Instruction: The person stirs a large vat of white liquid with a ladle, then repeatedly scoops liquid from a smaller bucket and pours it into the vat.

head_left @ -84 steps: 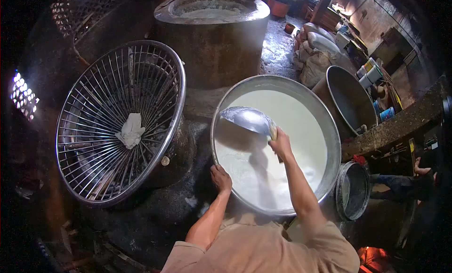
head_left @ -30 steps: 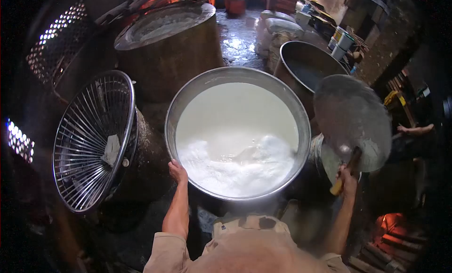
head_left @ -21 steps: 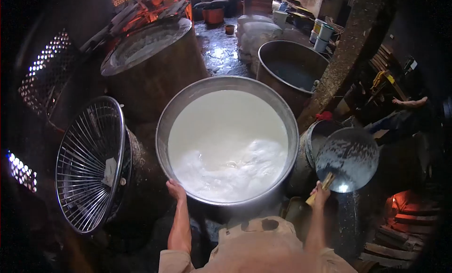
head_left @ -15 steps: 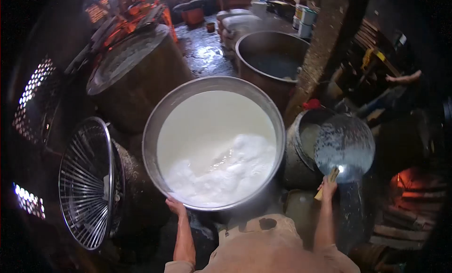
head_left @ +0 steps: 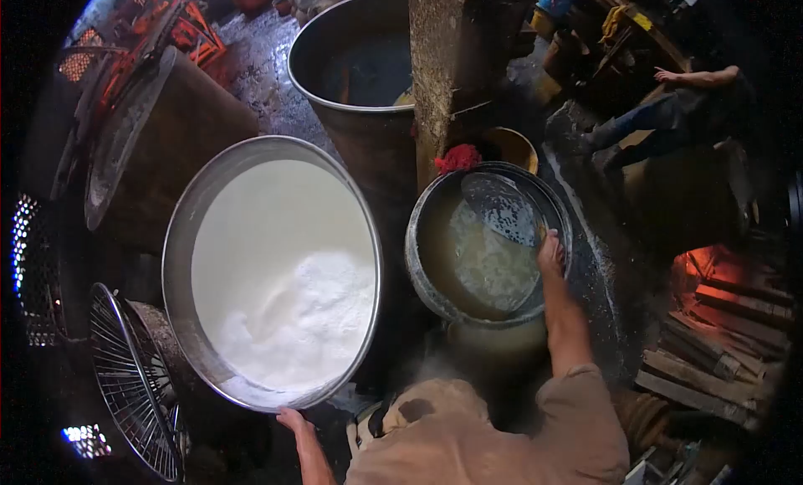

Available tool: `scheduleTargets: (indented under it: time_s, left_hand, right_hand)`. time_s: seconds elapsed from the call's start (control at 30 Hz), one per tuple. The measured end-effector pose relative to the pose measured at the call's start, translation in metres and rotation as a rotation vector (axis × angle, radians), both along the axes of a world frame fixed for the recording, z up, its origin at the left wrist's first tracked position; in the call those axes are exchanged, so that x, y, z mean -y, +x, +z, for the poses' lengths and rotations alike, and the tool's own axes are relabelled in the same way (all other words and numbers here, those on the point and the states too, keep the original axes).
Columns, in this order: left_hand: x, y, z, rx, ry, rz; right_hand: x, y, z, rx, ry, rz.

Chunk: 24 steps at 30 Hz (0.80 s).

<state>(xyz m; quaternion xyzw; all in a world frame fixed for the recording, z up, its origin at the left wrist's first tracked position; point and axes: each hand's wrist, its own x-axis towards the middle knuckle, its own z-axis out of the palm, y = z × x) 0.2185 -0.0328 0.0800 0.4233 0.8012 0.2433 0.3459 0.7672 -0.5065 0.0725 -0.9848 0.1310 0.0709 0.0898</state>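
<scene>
Nearest, at the near rim of the wide, shallow steel pan of foaming white liquid (head_left: 276,272), the left hand (head_left: 291,418) rests with its fingers curled over the metal edge, gripping it. To the right of that pan stands a smaller round, dark metal tub of cloudy yellowish liquid (head_left: 488,251), its rim just beside the pan's. Over the tub's right rim the right hand (head_left: 549,252) is clenched around the handle end of a large, round, shallow metal scoop (head_left: 502,210). The scoop's bowl lies tilted inside the tub, up and to the left of the hand, so its long axis runs from the hand at the tub's right edge toward the tub's far-left wall. Only the right hand is near the scoop; the left stays well apart, on the other side of the pan. Beyond the tub rises a rough concrete post (head_left: 443,66), with a red tuft (head_left: 457,159) at its foot, and past that a big empty dark vat (head_left: 360,58).
</scene>
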Motion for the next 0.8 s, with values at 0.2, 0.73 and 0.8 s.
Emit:
scheduleTargets:
  time_s: [0.2,0.73,0.8]
  left_hand:
    - [0.026,0.026,0.029,0.090,-0.145,0.031]
    - [0.024,0.008,0.040,-0.041,-0.279,0.066]
    - [0.027,0.016,0.046,-0.074,-0.332,0.084]
  right_hand:
    - [-0.015,-0.011,-0.113,-0.185,0.129,-0.170]
    - [-0.071,-0.116,-0.243,-0.450,0.976,0.146]
    - [-0.060,-0.107,-0.231,-0.635,1.063,0.090]
